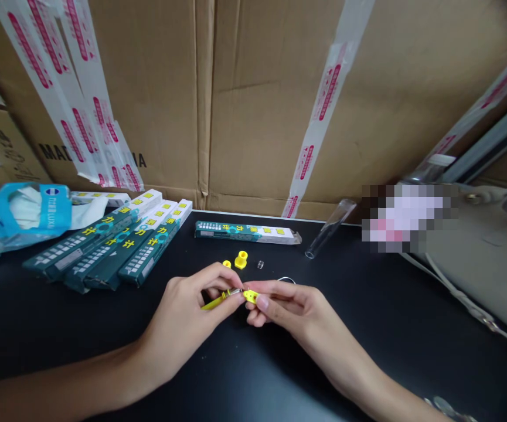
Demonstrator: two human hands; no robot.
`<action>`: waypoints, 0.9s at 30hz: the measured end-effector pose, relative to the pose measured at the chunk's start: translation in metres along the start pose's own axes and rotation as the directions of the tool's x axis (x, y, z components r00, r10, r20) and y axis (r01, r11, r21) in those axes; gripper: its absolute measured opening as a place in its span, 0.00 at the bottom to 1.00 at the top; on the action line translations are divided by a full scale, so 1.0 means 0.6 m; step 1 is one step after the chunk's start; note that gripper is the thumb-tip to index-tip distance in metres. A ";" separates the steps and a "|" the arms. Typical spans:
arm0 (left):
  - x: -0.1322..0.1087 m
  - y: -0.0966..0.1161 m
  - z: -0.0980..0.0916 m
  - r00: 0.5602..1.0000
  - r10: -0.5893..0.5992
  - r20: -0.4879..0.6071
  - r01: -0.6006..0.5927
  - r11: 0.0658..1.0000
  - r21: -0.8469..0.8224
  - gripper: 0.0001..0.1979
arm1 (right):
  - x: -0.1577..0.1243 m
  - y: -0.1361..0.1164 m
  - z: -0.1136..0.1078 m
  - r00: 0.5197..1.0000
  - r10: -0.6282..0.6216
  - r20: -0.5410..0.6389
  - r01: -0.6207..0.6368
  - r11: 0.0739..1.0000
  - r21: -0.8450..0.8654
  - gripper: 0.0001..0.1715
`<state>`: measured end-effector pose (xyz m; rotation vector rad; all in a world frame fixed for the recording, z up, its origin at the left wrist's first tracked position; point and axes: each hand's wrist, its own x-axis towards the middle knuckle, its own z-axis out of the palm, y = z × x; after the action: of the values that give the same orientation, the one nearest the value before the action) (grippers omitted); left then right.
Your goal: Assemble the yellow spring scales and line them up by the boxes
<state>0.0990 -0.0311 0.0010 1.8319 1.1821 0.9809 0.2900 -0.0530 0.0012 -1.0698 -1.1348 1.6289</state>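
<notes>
Over the black tabletop (367, 328), my left hand (187, 316) pinches a thin yellow rod with a metal tip (218, 299). My right hand (286, 308) is closed on a small yellow plastic piece (250, 296); the rod's tip meets it. Just beyond the hands lie a yellow cap-like part (241, 259), a smaller yellow bit (227, 264), a tiny clear ring (261, 264) and a thin wire loop (286, 279).
A single green-and-white box (247, 232) lies behind the parts. Several like boxes (116, 243) are stacked at the left, beside a blue-and-white bag (29, 214). A clear tube (330, 228) lies to the right. Cardboard cartons (253, 99) wall the back; a beige bag (490, 258) sits at right.
</notes>
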 end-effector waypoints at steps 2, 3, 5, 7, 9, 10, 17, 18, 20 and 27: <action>0.001 0.000 0.000 1.000 -0.023 0.020 0.023 1.000 -0.012 0.01 | 0.000 0.001 -0.002 1.000 -0.005 0.024 0.005 1.000 0.016 0.18; 0.001 0.000 0.000 0.999 -0.040 0.036 0.041 0.999 -0.023 0.02 | 0.000 0.001 -0.002 0.999 -0.003 0.033 0.002 1.000 0.026 0.18; 0.002 0.002 -0.001 0.994 -0.073 0.075 0.077 0.996 -0.043 0.03 | 0.000 0.000 -0.003 0.999 0.009 0.048 -0.012 0.999 0.046 0.18; 0.002 0.004 -0.002 0.991 -0.089 0.103 0.094 0.995 -0.044 0.02 | 0.001 -0.002 -0.003 0.998 0.025 0.058 -0.029 0.997 0.076 0.19; 0.002 0.007 -0.002 0.989 -0.086 0.119 0.091 0.995 -0.033 0.03 | 0.003 -0.004 -0.003 0.997 0.038 0.069 -0.046 0.992 0.115 0.19; 0.002 0.009 -0.002 0.988 -0.085 0.126 0.089 0.996 -0.030 0.03 | 0.004 -0.004 -0.003 0.996 0.044 0.077 -0.054 0.989 0.135 0.19; 0.005 0.009 0.002 0.976 -0.155 0.156 0.185 0.962 -0.203 0.05 | 0.013 0.001 -0.010 0.987 0.032 0.155 -0.063 0.978 0.198 0.17; 0.006 0.007 0.002 0.975 -0.159 0.153 0.192 0.954 -0.232 0.06 | 0.013 0.002 -0.011 0.987 0.031 0.158 -0.063 0.978 0.201 0.17; 0.008 0.005 0.003 0.978 -0.161 0.133 0.192 0.945 -0.265 0.07 | 0.014 0.003 -0.013 0.986 0.033 0.164 -0.067 0.975 0.210 0.17; 0.010 -0.007 0.006 0.983 -0.173 0.054 0.181 0.951 -0.252 0.10 | 0.013 0.004 -0.020 0.981 0.055 0.184 -0.101 0.963 0.249 0.19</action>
<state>0.1025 -0.0251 -0.0031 1.5062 1.1226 0.9506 0.2992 -0.0435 -0.0049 -0.8245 -0.9671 1.9051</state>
